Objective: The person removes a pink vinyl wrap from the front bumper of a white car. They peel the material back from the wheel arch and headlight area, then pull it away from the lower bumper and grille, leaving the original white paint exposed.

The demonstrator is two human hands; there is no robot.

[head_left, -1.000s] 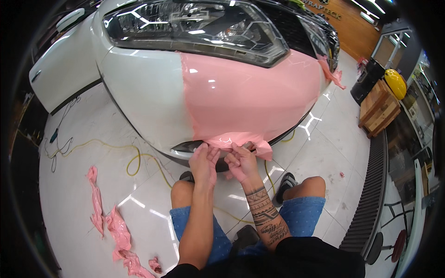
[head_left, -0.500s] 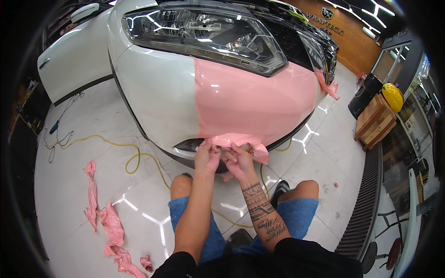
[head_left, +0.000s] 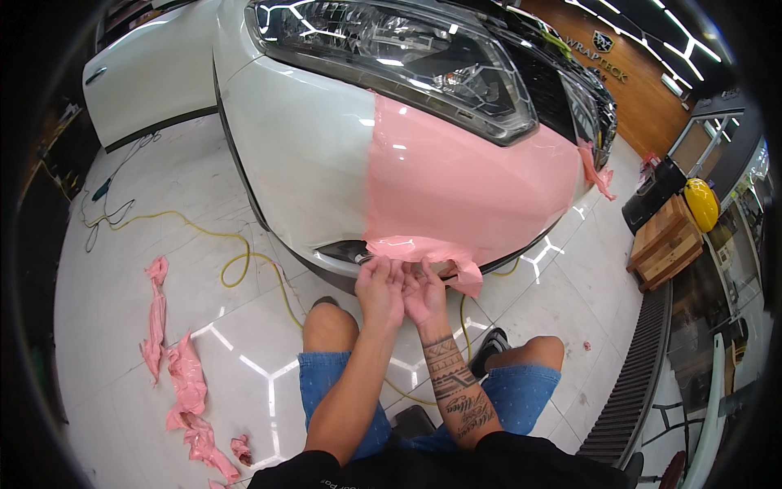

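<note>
Pink vinyl wrap (head_left: 464, 179) covers part of the white car bumper (head_left: 305, 155), below the headlight (head_left: 407, 57). Its lower edge is loose and wrinkled, with a flap hanging at the right. My left hand (head_left: 380, 287) is closed on that edge, beside the dark fog-light recess (head_left: 342, 249). Close against it, my right hand (head_left: 424, 293) has its fingers curled at the same edge, palm turned up. The fingertips of both hands are partly hidden against the film.
Torn pink film scraps (head_left: 187, 379) lie on the tiled floor at the left. A yellow hose (head_left: 244, 253) loops across the floor and passes under the bumper. A wooden crate (head_left: 666, 244) with a yellow helmet-like object (head_left: 700, 204) stands at the right, near a floor grate (head_left: 631, 367).
My left hand has moved right along the film's lower edge, closer to my right hand. The view has shifted, so the car sits farther right in the picture.
</note>
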